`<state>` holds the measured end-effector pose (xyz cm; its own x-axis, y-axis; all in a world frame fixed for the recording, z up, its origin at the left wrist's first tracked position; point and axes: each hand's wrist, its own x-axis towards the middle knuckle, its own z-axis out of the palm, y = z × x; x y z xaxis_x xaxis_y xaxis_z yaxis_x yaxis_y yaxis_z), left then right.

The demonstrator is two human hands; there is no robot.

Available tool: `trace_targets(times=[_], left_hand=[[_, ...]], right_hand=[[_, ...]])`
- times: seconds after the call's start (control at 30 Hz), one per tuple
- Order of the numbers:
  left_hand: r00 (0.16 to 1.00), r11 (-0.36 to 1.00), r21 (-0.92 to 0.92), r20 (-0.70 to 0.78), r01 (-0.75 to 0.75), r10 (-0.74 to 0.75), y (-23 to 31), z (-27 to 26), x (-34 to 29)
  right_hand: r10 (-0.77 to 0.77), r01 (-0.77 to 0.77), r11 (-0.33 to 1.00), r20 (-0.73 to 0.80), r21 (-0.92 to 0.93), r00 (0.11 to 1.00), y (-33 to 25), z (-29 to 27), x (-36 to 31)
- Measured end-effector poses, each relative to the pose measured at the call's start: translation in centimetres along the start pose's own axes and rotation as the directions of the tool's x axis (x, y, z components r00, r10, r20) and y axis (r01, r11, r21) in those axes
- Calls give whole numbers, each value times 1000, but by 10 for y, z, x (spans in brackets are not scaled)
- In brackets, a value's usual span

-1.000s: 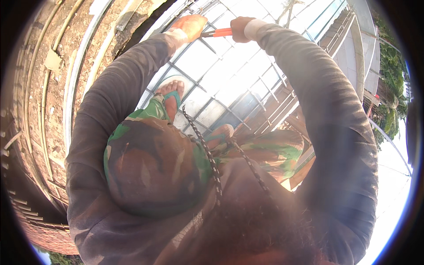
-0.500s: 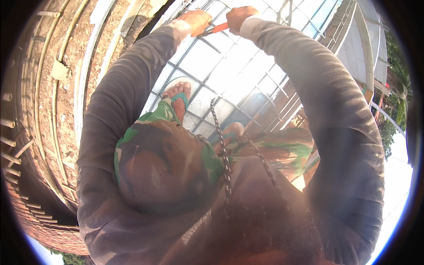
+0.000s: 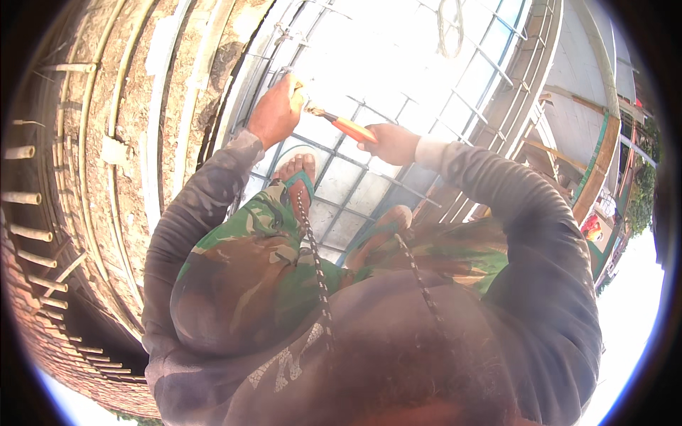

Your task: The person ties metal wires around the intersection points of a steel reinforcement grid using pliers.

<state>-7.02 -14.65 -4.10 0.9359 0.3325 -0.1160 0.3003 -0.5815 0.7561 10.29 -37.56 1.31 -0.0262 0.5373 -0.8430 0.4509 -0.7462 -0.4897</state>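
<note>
My right hand (image 3: 395,144) is closed round the orange handles of a pair of pincers (image 3: 353,130). Their metal head points left, toward my left hand, with a small gap between. My left hand (image 3: 275,110) has its fingers pressed together above the left side of a steel rebar mesh (image 3: 334,150). Anything inside those fingers is too small and too washed out by glare to name. Both hands are above the mesh, beyond my sandalled feet.
My feet in green-strapped sandals stand at the mesh (image 3: 302,170). A loop of wire (image 3: 450,32) is at its far side. Bamboo poles (image 3: 117,78) and bare earth lie left. Wooden boards (image 3: 511,121) edge the right. Two hood cords (image 3: 316,263) dangle before me.
Both hands have come back nearer to my body, and the pincers have come with my right hand. More of the mesh's far part and the wire loop now show.
</note>
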Motion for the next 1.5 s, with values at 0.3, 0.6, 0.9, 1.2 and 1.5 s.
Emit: trace_targets(times=[0.3,0.6,0.9,1.2,1.5], left_hand=[[829,678,-477,329,559,-453,44,58,-52],[919,882,-463,377,82,113,160,28,37],[705,614,-389,-149,-687,694,367,-46,105],[635,528,-429,-154,-733,757,479,-2,72],[782,580,-787,224,-207,582,477,7,89]], right_hand=[[-161,125,889,46,440,986,67,135,-29],[28,436,642,-587,630,809,56,76,-107],[18,851,206,-872,483,490,6,-31,-272],[-7,964,264,-999,-32,-31,48,-29,-365],[-13,850,514,-991,-119,-131,72,-33,-390]])
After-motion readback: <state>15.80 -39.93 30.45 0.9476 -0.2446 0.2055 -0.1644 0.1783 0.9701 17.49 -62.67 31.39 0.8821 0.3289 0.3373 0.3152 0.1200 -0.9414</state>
